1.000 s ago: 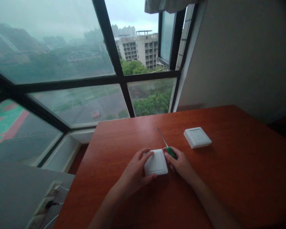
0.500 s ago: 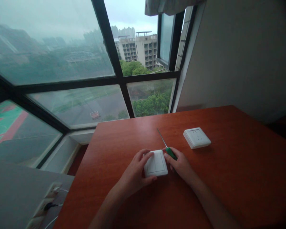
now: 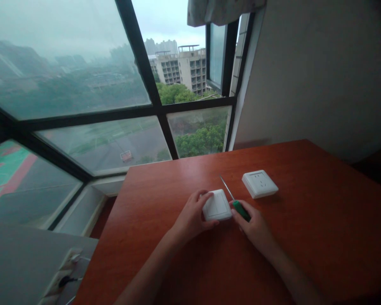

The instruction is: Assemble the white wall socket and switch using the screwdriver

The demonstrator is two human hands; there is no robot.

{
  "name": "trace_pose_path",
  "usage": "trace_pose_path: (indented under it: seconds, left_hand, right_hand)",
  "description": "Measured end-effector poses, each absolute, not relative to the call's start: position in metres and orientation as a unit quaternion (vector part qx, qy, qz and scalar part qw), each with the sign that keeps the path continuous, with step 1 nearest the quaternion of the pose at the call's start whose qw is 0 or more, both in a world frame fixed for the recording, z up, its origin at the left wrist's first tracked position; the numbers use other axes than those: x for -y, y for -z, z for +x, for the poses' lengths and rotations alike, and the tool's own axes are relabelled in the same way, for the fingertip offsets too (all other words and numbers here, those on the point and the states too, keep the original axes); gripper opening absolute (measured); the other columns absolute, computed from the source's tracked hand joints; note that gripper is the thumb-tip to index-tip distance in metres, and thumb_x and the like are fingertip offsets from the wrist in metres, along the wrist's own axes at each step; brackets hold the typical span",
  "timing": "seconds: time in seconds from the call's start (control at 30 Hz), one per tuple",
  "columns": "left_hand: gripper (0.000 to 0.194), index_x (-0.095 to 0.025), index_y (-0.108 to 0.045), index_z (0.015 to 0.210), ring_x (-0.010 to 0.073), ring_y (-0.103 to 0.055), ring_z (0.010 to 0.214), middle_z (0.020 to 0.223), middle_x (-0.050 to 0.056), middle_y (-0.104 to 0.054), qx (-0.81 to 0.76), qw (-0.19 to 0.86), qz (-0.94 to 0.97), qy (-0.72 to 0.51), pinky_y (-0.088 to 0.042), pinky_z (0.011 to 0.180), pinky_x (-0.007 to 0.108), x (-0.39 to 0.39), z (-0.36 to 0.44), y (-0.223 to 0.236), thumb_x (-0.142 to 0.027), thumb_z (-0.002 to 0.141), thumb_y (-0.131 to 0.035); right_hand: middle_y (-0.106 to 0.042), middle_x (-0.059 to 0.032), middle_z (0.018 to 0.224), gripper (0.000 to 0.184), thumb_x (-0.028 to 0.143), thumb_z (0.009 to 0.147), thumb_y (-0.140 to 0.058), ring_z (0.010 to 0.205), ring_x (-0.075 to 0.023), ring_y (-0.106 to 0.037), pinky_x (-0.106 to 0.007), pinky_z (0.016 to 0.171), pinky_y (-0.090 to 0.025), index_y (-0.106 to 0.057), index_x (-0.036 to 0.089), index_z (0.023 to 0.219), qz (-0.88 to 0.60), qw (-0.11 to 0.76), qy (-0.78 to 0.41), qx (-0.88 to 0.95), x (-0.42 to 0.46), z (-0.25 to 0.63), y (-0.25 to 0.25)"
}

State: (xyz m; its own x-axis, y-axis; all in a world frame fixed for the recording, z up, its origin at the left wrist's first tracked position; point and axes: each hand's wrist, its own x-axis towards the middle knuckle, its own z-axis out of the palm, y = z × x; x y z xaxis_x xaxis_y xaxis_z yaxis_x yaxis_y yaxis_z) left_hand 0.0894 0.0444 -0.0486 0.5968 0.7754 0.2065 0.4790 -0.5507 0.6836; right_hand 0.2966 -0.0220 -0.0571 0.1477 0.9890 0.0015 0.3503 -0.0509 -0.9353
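My left hand grips a white wall switch by its left side, fingers over the top edge and thumb along the near edge. The switch is square with a flat, wide panel. In my right hand is a screwdriver with a green handle; its thin metal shaft points away and to the left. The right fingertips are close to the switch's right edge; whether they touch it I cannot tell. Beyond my right hand a white wall socket lies face up on the table.
The reddish-brown wooden table spans the front and right. Behind it are black-framed windows, one pane standing open, and a pale wall. At lower left, wall outlets have plugs and cables in them.
The switch, both hands and the screwdriver have moved right and slightly away from me. The screwdriver remains in my right hand, and the socket lies where it was.
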Motion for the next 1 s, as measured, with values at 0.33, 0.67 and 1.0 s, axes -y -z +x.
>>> trace_pose_path:
  seconds: [0.33,0.67,1.0]
  left_hand:
    - [0.077,-0.019,-0.044,0.132,0.0322,-0.048,0.120,0.132,0.014,-0.044,-0.364,0.279,0.839,-0.292,-0.043,0.102,0.046,-0.074,0.168,0.066,-0.023,0.064,-0.079]
    - [0.081,-0.018,-0.038,0.137,0.0328,-0.044,0.125,0.136,0.016,-0.041,-0.348,0.275,0.844,-0.302,-0.040,0.106,0.047,-0.085,0.182,0.071,-0.022,0.065,-0.077]
    - [0.084,-0.020,-0.037,0.138,0.0352,-0.039,0.131,0.141,0.016,-0.037,-0.359,0.276,0.836,-0.309,-0.038,0.108,0.050,-0.082,0.185,0.072,-0.027,0.065,-0.080]
  right_hand:
    - [-0.074,-0.0098,0.095,0.032,0.042,0.083,-0.053,0.086,-0.0275,-0.068,-0.037,0.077,-0.052,-0.067,0.020,0.102,-0.677,0.372,-0.273,0.573,0.057,0.321,0.062]
    - [-0.074,-0.0100,0.096,0.033,0.045,0.084,-0.053,0.086,-0.0270,-0.069,-0.035,0.075,-0.053,-0.066,0.020,0.102,-0.689,0.375,-0.280,0.554,0.065,0.330,0.072]
    - [-0.074,-0.0103,0.100,0.036,0.046,0.085,-0.053,0.091,-0.0279,-0.068,-0.037,0.080,-0.052,-0.066,0.020,0.106,-0.692,0.363,-0.289,0.553,0.069,0.332,0.075]
